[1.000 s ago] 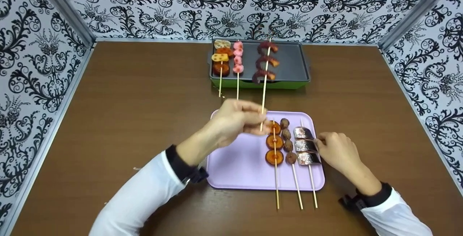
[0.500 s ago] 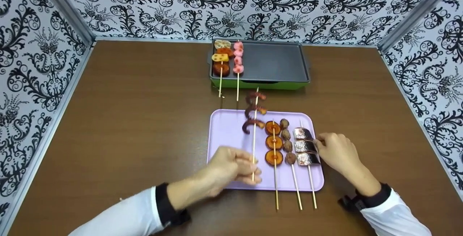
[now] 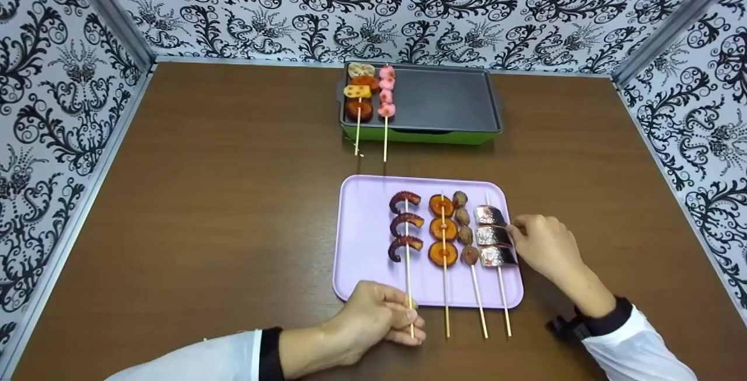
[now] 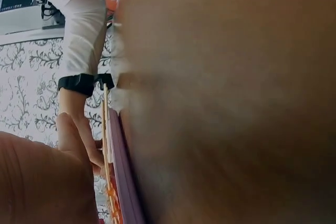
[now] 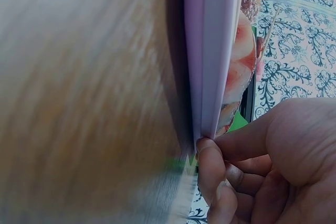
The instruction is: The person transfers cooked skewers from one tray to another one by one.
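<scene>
My left hand (image 3: 376, 324) pinches the lower stick of a skewer with dark red curled tentacle pieces (image 3: 405, 224). The pieces lie over the left part of a lilac tray (image 3: 365, 241). On the tray's right part are a skewer of round orange-brown slices (image 3: 443, 229), a skewer of small brown balls (image 3: 465, 235) and a skewer of silver-skinned fish pieces (image 3: 495, 235). My right hand (image 3: 548, 250) grips the tray's right edge; the right wrist view shows its thumb and fingers (image 5: 210, 166) pinching the rim. In the left wrist view the left fingertips are hidden.
Behind the tray stands a green grill with a dark plate (image 3: 446, 98). A mixed skewer (image 3: 358, 92) and a skewer of pink pieces (image 3: 386, 92) lie on its left side, sticks over the front edge. Patterned walls (image 3: 373, 13) enclose the brown table (image 3: 233, 182).
My left hand has brought the tentacle skewer from above the grill plate toward me and lowered it to the tray's left part. My right hand has stayed at the tray's edge.
</scene>
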### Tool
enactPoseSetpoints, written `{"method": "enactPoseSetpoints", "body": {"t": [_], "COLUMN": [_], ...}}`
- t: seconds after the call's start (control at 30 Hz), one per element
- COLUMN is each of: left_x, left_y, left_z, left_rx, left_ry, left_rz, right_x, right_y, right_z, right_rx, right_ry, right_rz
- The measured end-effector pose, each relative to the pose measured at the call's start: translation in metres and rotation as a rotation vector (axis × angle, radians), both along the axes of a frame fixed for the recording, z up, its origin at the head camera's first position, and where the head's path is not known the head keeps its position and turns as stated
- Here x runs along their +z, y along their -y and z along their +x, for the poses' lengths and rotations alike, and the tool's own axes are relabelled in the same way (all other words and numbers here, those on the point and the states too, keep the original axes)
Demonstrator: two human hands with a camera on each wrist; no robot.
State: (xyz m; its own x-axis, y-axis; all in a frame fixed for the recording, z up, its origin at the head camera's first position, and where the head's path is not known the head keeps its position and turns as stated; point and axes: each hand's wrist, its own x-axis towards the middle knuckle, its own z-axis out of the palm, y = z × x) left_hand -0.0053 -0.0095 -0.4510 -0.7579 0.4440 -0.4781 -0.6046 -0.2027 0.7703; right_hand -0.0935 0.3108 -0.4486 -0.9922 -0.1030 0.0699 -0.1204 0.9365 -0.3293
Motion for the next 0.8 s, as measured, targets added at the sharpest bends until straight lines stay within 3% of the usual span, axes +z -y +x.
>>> {"method": "enactPoseSetpoints", "body": {"t": [0.8], "left_x": [-0.0066], "left_y": [-0.0069], "left_z": [0.0036], "left_rx": [-0.049], "left_ry": [0.022], "left_rz": [-0.08], "right_x": [-0.0019], "right_y": [0.0], "right_z": [0.001], "right_rx": [0.0], "right_ry": [-0.001], "right_rz": [-0.015]}}
